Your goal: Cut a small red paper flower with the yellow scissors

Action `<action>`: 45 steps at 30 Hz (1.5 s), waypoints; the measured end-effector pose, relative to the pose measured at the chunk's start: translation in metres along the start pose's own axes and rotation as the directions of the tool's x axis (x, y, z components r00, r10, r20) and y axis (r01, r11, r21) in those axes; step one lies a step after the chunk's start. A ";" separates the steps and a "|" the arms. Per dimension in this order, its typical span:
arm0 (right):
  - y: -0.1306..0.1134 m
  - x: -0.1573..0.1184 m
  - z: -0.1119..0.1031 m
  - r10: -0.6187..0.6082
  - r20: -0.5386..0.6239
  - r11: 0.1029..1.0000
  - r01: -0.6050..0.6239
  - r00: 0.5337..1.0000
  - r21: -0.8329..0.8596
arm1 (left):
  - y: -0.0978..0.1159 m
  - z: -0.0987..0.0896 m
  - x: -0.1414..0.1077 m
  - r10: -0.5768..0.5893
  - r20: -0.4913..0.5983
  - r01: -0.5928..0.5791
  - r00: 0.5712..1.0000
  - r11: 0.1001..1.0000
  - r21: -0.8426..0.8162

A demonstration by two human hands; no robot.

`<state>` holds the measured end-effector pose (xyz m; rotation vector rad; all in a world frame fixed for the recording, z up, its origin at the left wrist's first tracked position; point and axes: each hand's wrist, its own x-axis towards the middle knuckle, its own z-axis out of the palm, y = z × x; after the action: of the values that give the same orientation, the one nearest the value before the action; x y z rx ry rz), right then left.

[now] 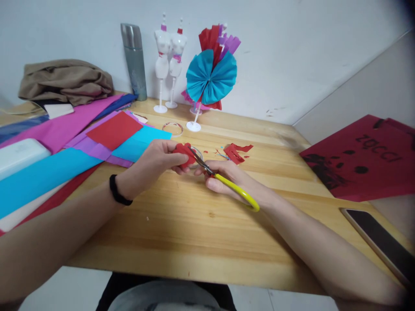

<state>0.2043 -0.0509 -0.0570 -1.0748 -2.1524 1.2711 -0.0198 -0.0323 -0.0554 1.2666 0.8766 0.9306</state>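
Observation:
A small red paper piece with a rounded, petal-like edge (pixel 183 152) is pinched between the thumb and fingers of my left hand (pixel 162 157). My right hand (pixel 227 175) is wrapped round scissors with yellow handles (pixel 238 190). Their dark blades point up and left and reach the red piece. Behind the fingers a clear tape ring (pixel 199 152) shows in part. Cut red scraps (pixel 237 153) lie on the wooden table (pixel 194 242) just beyond my right hand.
Coloured sheets (pixel 115 131) cover the left side, with brown cloth (pixel 66 81) behind. A bottle (pixel 134 62), white mannequins (pixel 162 56) and one dressed in a blue fan (pixel 211 77) stand by the wall. At right are a red bag (pixel 366 160) and phone (pixel 379 242).

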 end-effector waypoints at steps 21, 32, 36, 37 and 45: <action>0.001 0.001 0.003 0.038 -0.032 0.999 -0.038 0.999 0.013 | 0.002 0.002 -0.001 -0.076 -0.019 0.075 0.997 0.995 -0.064; -0.001 0.001 0.004 0.033 -0.031 0.998 -0.031 0.999 0.061 | 0.000 0.001 -0.001 -0.086 -0.038 0.084 0.996 0.995 -0.050; -0.002 0.001 0.004 0.064 -0.040 0.995 -0.061 0.997 0.077 | -0.001 0.000 -0.001 -0.077 -0.030 0.075 0.997 0.995 -0.061; -0.002 0.002 0.004 0.069 -0.044 0.994 -0.065 0.997 0.082 | -0.001 0.000 -0.001 -0.073 -0.026 0.071 0.997 0.995 -0.068; 0.002 -0.002 0.002 0.040 -0.014 0.989 -0.038 0.999 0.140 | -0.002 -0.001 -0.001 -0.036 -0.006 0.035 0.999 0.996 -0.087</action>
<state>0.2048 -0.0531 -0.0601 -1.0703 -2.0059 1.4031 -0.0207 -0.0334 -0.0579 1.1704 0.8532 0.9363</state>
